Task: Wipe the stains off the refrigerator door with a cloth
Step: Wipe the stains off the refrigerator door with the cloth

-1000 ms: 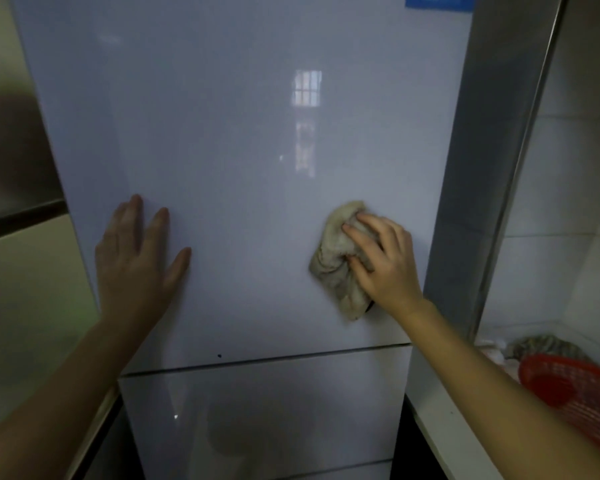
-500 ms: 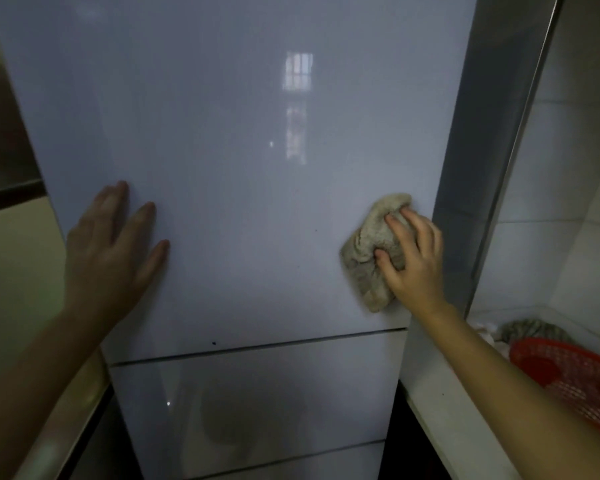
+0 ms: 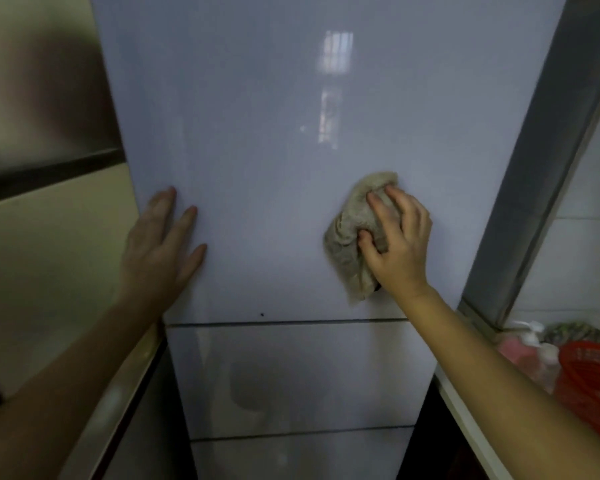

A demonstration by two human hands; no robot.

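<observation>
The glossy white refrigerator door [image 3: 274,150] fills the middle of the view. My right hand [image 3: 400,247] presses a crumpled beige cloth [image 3: 352,237] against the door's lower right part, fingers curled into the fabric. My left hand [image 3: 160,247] lies flat on the door's lower left edge with straight fingers. A small dark speck [image 3: 262,314] sits on the door just above the seam to the drawer panel [image 3: 291,375] below.
A beige cabinet [image 3: 49,237] stands close on the left. On the right, a grey frame [image 3: 541,168] borders a tiled wall, and a white counter [image 3: 465,410] holds a red plastic basket [image 3: 593,386] and a pink pump bottle [image 3: 527,351].
My right hand has slid the cloth left, back from the door's right edge toward the middle. My left hand has stayed flat on the door. The camera view has shifted.
</observation>
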